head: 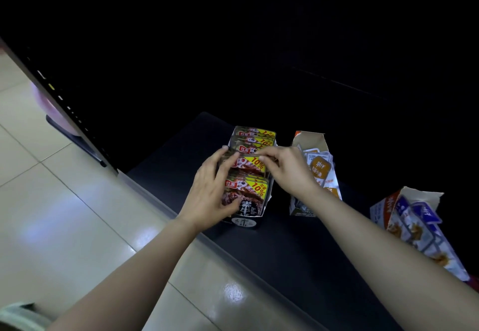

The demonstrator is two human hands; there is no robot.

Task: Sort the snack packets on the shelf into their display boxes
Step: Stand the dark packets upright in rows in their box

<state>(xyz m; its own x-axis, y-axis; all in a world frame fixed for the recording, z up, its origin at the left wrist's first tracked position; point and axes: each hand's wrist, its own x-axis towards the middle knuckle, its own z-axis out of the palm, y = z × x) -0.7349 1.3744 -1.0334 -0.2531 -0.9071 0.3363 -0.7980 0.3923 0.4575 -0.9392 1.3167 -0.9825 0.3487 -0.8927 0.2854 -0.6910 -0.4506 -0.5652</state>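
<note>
— Left grip (210, 190)?
— Wrapped round the row of red packets (256, 192) inside the black display box (245, 223): thumb on the front packet, fingers curled over the row's left side.
— Right grip (290, 170)?
— Pinching the top edge of the middle packet (252, 164), about halfway back in the black display box. Probably seating or straightening it.
— Anything loose around that box?
— Nothing visible lying loose on the shelf (285, 266). Just right of the black display box, a torn box (308, 140) holding orange-label packets (320, 170). Farther right of it, well apart, a third box (383, 208) tipped back, with blue-label packets (425, 214) sliding out toward the shelf edge.
— How far along, then?
— Late, by the look of it. Three kinds, each seemingly in a box of its own. Likely left to do: squaring up the red row, then tidying the blue ones. Behind the black display box, too dark to judge.
</note>
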